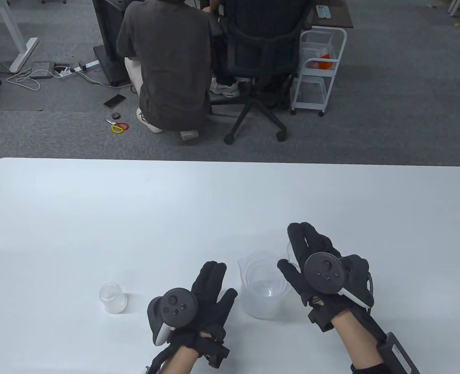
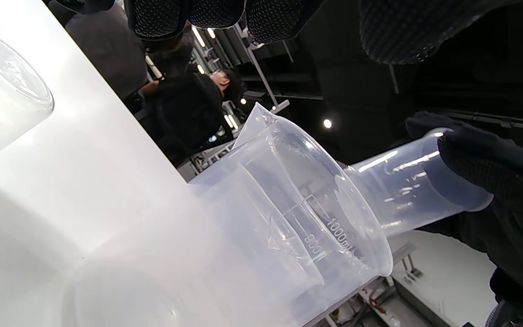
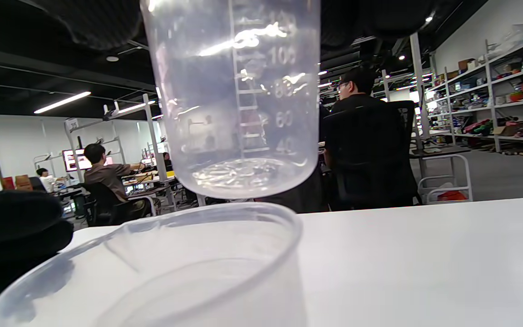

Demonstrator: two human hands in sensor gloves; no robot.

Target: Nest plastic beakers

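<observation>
A large clear 1000 ml beaker (image 1: pixel 263 290) stands on the white table (image 1: pixel 175 202) with smaller beakers nested inside it. My right hand (image 1: pixel 298 253) grips a small graduated beaker (image 3: pixel 239 100) upright just above the large beaker's rim (image 3: pixel 152 254). In the left wrist view the held beaker (image 2: pixel 407 190) hangs over the large beaker (image 2: pixel 288 227). My left hand (image 1: pixel 218 282) lies open and empty just left of the large beaker; I cannot tell whether it touches it. A small clear beaker (image 1: pixel 113 298) stands alone further left, and also shows in the left wrist view (image 2: pixel 7 91).
Beyond the table's far edge, two people sit with their backs to me, one on a black office chair (image 1: pixel 259 78). A white trolley (image 1: pixel 317 70) stands on the grey carpet.
</observation>
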